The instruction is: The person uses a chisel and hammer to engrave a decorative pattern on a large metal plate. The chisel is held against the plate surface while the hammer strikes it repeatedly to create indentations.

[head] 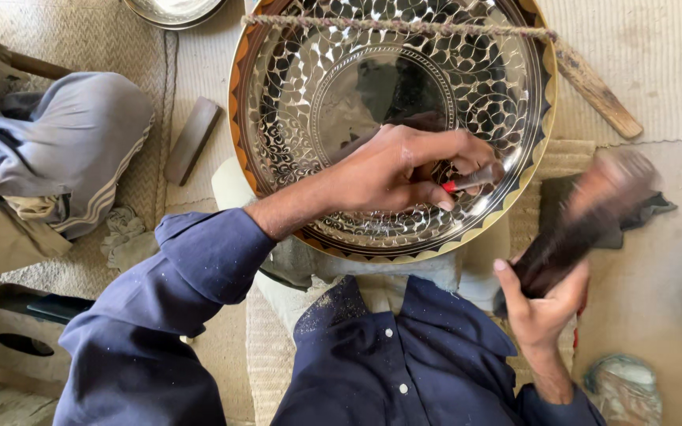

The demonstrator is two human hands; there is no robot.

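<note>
A large round silver-coloured metal tray (392, 95) with an engraved leaf pattern and a scalloped orange-and-cream rim is lying in the far middle of the scene, just beyond the person's lap. The left hand (404, 170) is resting inside the tray's near part, fingers clenched around a small metal chisel with a red band (471, 180), its tip touching the engraved surface. At the near right, the right hand (542, 304) is gripping a dark wooden mallet (586, 221), blurred and raised above a dark cloth (649, 207). A twisted rope (404, 26) is stretching across the tray's far edge toward a wooden stick (597, 91). A brown rectangular block (191, 140) is lying left of the tray.
</note>
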